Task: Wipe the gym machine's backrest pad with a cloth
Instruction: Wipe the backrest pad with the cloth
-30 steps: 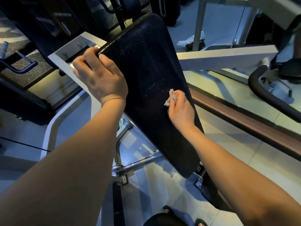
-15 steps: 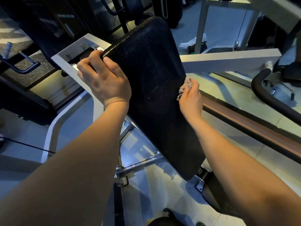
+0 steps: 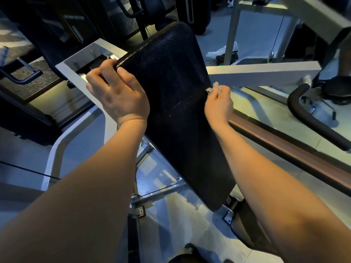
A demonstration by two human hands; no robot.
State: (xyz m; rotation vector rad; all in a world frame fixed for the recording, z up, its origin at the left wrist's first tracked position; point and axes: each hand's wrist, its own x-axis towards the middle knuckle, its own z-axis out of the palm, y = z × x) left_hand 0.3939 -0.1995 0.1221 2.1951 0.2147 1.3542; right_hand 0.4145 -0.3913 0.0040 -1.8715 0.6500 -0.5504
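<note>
The black backrest pad (image 3: 176, 95) slants through the middle of the head view, its top at the upper centre and its lower end near the floor. My left hand (image 3: 119, 95) grips the pad's upper left edge, fingers curled over the rim. My right hand (image 3: 218, 105) holds a small crumpled pale cloth (image 3: 213, 88) against the pad's right edge, about a third of the way down. Most of the cloth is hidden in my fingers.
A white steel frame (image 3: 79, 73) runs behind the pad on the left, and a white crossbar (image 3: 266, 74) juts right behind my right hand. A black curved handle (image 3: 307, 122) and a brown rail (image 3: 284, 149) lie to the right. Dark machines stand at the back.
My right hand has slid the cloth from the middle of the pad's face up and right to its right edge. My left hand has kept its grip on the top edge.
</note>
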